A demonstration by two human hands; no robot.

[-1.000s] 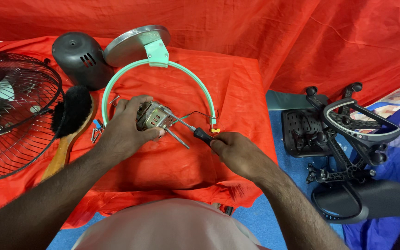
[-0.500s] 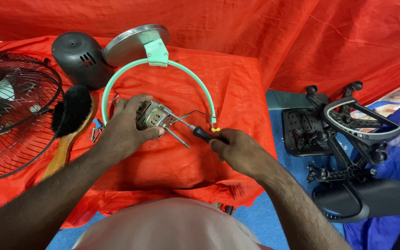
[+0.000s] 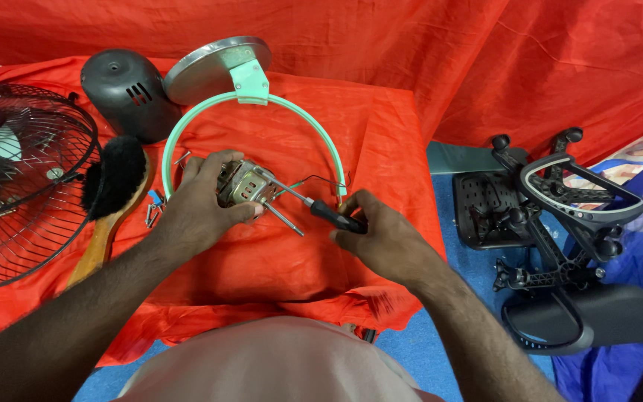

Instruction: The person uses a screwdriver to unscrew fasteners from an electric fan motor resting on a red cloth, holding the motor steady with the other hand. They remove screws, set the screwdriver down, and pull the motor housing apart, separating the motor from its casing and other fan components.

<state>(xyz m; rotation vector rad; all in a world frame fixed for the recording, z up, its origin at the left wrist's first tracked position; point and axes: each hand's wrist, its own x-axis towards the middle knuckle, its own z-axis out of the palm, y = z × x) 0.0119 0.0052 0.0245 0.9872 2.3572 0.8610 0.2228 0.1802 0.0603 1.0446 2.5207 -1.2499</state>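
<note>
My left hand [image 3: 196, 208] grips a small metal fan motor [image 3: 244, 185] on the red cloth, its shaft sticking out toward the lower right. My right hand [image 3: 381, 237] holds a black-handled screwdriver [image 3: 329, 214] whose tip reaches the motor's housing. Both sit inside the arc of a mint-green fan stand ring [image 3: 314, 134] joined to a round grey base [image 3: 213, 67]. Thin wires trail from the motor toward the ring's right end.
A black motor cover [image 3: 124, 89] stands at the back left. A wire fan guard [image 3: 16, 179] with blades lies far left, beside a wooden brush with black bristles [image 3: 113, 186]. Small screws [image 3: 154, 212] lie by the brush. A black dismantled chair frame [image 3: 560, 216] sits on the floor right.
My right hand has shifted slightly with the screwdriver against the motor. My left hand stays clamped on the motor in the same place.
</note>
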